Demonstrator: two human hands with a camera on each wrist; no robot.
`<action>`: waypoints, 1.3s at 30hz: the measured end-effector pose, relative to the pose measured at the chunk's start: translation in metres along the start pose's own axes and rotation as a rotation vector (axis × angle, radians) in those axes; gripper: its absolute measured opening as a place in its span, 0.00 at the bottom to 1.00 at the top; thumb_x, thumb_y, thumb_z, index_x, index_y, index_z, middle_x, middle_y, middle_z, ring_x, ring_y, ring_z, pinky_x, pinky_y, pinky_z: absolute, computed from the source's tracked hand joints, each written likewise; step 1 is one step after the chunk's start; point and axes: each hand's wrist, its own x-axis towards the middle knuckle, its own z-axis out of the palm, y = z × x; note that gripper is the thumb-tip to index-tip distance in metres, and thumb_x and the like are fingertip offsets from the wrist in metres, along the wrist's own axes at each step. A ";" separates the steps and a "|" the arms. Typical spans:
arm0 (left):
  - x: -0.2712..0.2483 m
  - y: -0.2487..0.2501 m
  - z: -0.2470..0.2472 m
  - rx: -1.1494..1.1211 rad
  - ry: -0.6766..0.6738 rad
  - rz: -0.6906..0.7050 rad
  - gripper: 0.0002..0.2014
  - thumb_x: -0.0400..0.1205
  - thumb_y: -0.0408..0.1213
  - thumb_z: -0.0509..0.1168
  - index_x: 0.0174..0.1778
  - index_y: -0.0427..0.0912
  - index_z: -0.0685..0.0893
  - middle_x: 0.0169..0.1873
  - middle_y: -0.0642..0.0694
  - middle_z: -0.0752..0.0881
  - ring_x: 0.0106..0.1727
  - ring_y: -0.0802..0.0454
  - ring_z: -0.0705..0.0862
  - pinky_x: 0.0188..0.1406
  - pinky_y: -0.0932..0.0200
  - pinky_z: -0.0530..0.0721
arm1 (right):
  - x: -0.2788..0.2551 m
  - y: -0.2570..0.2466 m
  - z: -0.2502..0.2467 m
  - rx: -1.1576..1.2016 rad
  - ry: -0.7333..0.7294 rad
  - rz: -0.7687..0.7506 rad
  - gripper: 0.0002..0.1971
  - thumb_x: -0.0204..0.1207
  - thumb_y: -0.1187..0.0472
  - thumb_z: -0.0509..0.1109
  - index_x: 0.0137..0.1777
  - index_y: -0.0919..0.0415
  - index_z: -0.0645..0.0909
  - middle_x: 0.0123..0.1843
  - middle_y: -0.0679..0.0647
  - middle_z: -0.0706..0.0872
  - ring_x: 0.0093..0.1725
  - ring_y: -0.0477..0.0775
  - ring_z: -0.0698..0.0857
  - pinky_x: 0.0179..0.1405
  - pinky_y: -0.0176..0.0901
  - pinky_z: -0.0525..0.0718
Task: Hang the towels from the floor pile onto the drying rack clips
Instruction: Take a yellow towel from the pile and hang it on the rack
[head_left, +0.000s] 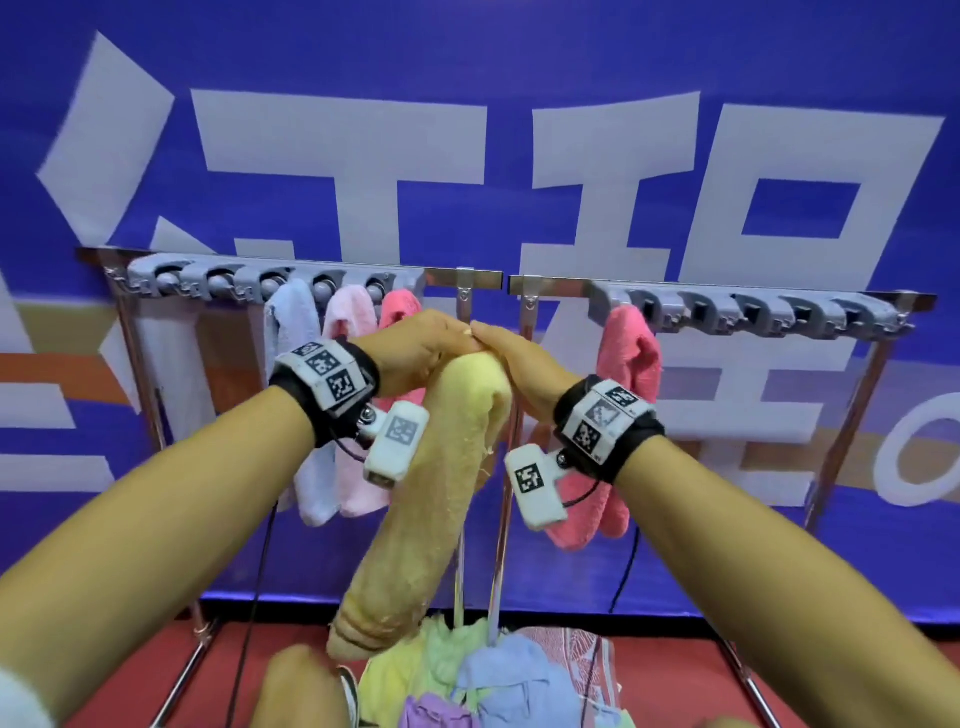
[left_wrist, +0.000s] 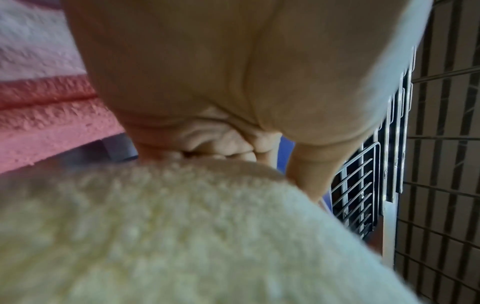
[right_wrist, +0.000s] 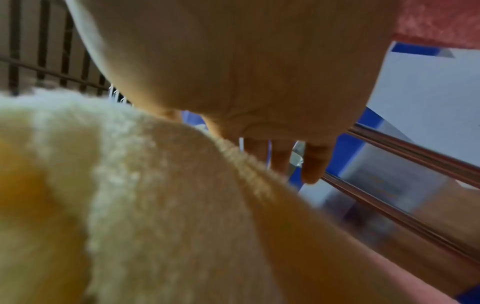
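Both hands are meeting at the top of a yellow towel, in front of the gap between the two clip strips of the drying rack. The left hand is curling its fingers round the towel's upper end, as the left wrist view shows. The right hand is lying over the same bunched top, with its fingers reaching fairly straight past the cloth toward the metal bar; whether it is actually gripping the towel I cannot tell. Gathering the top end into a narrow bunch probably makes it easier to push into one clip.

The towel is hanging long from the hands, its lower end reaching down to the pile of towels on the red floor.

Four towels are already hanging: a pale blue towel, a light pink towel and a coral towel on the left strip, and another coral towel on the first clip of the right strip. The free clips beside it look like the likeliest target.
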 end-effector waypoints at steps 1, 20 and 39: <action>-0.004 0.000 -0.003 0.017 0.004 -0.020 0.04 0.75 0.33 0.72 0.39 0.37 0.90 0.34 0.43 0.89 0.35 0.52 0.87 0.38 0.60 0.86 | -0.001 0.001 0.004 0.099 -0.002 0.059 0.20 0.86 0.49 0.59 0.65 0.62 0.84 0.64 0.66 0.86 0.64 0.63 0.85 0.70 0.59 0.80; -0.045 -0.022 -0.057 -0.129 0.149 -0.076 0.10 0.87 0.34 0.59 0.52 0.34 0.84 0.36 0.46 0.92 0.38 0.55 0.90 0.36 0.64 0.86 | 0.026 -0.001 0.039 0.205 -0.160 0.196 0.17 0.72 0.49 0.71 0.50 0.63 0.87 0.39 0.63 0.81 0.32 0.58 0.77 0.32 0.44 0.73; -0.070 -0.041 -0.196 -0.104 0.522 0.061 0.07 0.86 0.32 0.63 0.42 0.39 0.82 0.29 0.49 0.87 0.29 0.58 0.84 0.30 0.64 0.84 | 0.128 -0.029 0.163 0.236 -0.181 0.138 0.08 0.77 0.69 0.72 0.51 0.55 0.81 0.34 0.50 0.82 0.24 0.42 0.78 0.19 0.32 0.73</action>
